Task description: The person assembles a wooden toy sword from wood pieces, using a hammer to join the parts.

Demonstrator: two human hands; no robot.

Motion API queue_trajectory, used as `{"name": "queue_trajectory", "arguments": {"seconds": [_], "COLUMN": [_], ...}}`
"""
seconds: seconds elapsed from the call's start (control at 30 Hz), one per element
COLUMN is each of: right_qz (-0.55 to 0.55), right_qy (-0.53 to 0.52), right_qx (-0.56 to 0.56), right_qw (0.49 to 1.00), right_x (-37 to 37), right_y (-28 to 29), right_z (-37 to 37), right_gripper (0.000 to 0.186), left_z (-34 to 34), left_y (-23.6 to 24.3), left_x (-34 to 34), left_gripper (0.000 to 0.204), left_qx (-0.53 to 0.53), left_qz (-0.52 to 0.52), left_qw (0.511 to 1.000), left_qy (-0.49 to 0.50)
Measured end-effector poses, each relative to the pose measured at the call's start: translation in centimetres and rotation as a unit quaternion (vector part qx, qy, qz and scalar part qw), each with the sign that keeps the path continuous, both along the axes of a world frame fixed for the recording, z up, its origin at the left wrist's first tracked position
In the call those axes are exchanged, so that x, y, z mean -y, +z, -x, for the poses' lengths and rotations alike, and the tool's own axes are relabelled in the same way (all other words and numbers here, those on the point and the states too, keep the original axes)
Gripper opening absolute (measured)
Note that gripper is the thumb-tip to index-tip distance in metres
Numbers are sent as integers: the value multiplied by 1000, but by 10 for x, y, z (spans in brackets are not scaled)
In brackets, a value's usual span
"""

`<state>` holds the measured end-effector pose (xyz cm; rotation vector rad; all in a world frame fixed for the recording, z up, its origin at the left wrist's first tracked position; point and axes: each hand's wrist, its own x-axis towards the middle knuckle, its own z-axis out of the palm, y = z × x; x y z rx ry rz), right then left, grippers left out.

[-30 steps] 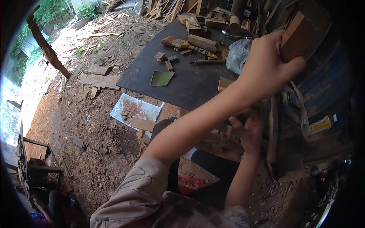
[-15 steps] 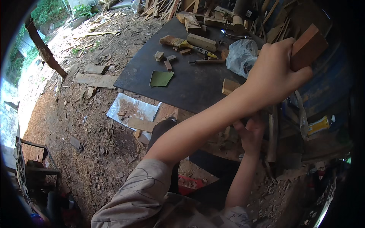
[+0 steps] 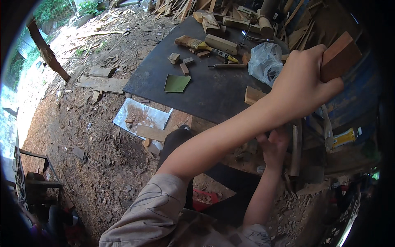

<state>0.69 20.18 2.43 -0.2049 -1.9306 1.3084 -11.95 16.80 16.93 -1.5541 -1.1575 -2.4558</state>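
Note:
My left hand grips a reddish-brown wooden block at the upper right, my forearm stretched across the view. Beneath that forearm, by the table's near edge, my right hand is partly hidden, fingers apart, with nothing visible in it. The dark table bears a clear plastic bag left of my left hand, a pale wood block below it, a paintbrush, a green square sheet, small wood pieces and a thin rod-like tool.
Scrap wood is piled behind the table. A white sheet with shavings lies on the littered ground. A broken post stands at left. Another person's dark-clad leg shows lower left, near a frame. A yellow tube is at right.
My left hand has moved right and a little down, still holding the block. My right hand has shifted slightly right and down. The table appears slightly shifted as the view moves.

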Motion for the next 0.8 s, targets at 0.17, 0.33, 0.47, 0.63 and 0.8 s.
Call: {"name": "queue_trajectory", "arguments": {"seconds": [0.17,0.33,0.47,0.63,0.8], "right_qz": [4,4,-18,-48,-98], "right_qy": [7,-16,-25,-12,-23], "right_qx": [0,-9,1,83,79], "right_qw": [1000,1000,1000,995,992], "right_x": [5,7,6,6,1], "right_y": [0,-1,6,8,6], "right_z": [1,0,1,7,-3], "right_gripper": [21,22,19,11,15], "left_z": [3,2,7,12,5], "left_y": [-2,0,0,-3,-6], "left_x": [4,8,-1,15,31], "left_gripper": [28,27,28,21,27], "left_qx": [-3,-9,23,109,76], "left_qz": [-13,5,-23,-35,4], "left_qw": [1000,1000,999,990,997], "left_qy": [11,0,-43,-88,-13]}}
